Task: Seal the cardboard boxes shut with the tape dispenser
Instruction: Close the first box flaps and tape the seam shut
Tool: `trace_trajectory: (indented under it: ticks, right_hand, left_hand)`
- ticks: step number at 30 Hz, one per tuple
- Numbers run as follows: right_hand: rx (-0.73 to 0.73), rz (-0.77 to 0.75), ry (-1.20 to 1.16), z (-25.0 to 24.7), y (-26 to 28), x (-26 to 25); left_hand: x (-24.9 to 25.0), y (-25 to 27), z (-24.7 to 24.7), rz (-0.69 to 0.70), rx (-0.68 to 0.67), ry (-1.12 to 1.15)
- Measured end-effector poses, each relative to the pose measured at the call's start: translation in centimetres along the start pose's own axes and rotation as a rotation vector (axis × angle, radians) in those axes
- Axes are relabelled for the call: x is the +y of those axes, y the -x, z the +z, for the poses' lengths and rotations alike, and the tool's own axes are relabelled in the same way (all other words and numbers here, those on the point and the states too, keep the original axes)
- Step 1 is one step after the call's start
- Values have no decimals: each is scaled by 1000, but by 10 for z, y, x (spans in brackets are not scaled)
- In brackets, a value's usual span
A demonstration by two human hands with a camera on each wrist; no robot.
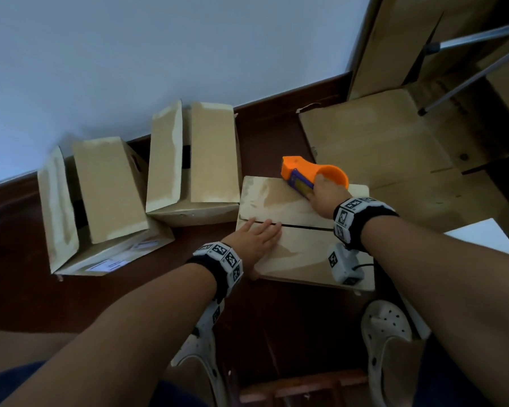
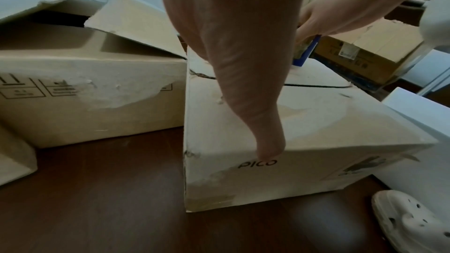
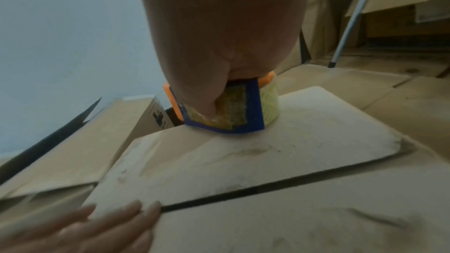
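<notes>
A cardboard box (image 1: 303, 254) with its two top flaps folded down sits on the floor in front of me, a dark slit running between the flaps. My left hand (image 1: 254, 236) lies flat on the near flap, fingers straight across the slit's left end, thumb (image 2: 268, 147) over the front edge. My right hand (image 1: 325, 198) grips the orange and blue tape dispenser (image 1: 304, 174), which stands on the far flap near its far edge. In the right wrist view the dispenser (image 3: 233, 111) shows a yellowish tape roll touching the cardboard, and the left hand (image 3: 102, 224) appears at the bottom left.
Two more boxes (image 1: 100, 201) (image 1: 191, 160) with raised flaps stand to the left by the white wall. Flattened cardboard (image 1: 388, 142) and a metal tripod leg (image 1: 467, 80) lie at the right. My feet in white clogs (image 1: 385, 333) stand on the dark wooden floor behind the box.
</notes>
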State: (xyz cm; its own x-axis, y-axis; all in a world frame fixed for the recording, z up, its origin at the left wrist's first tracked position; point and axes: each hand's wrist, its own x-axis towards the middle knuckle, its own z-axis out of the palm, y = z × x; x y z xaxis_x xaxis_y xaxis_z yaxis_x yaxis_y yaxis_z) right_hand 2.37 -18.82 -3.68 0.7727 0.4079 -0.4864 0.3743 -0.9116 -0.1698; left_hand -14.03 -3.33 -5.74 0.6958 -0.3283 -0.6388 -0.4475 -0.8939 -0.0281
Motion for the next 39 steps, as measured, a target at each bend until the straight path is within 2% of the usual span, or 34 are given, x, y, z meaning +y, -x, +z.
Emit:
trace_trajectory:
  ticks: [9, 15, 23, 27, 31, 34, 37, 39]
  right_hand:
    - [-37, 80, 59, -7, 1, -2]
    - [-33, 111, -28, 10, 17, 18]
    - [-72, 163, -19, 15, 49, 42]
    - [-82, 116, 12, 11, 62, 50]
    - [-55, 67, -150, 11, 71, 49]
    - [-57, 10, -415, 8, 79, 42]
    - [-125, -16, -673, 6, 82, 32]
    - [-156, -1, -758, 11, 79, 29]
  left_hand:
    - [-16, 0, 8, 64, 15, 11]
    - [-9, -3, 6, 94, 39, -79]
    - [-1, -6, -8, 188, -38, -106]
    - [-2, -11, -11, 207, -61, -145]
    - [-2, -12, -13, 204, -54, -160]
    - [-1, -13, -12, 200, -64, -155]
    - [-3, -16, -9, 201, -52, -159]
    - [-4, -15, -10, 198, -63, -153]
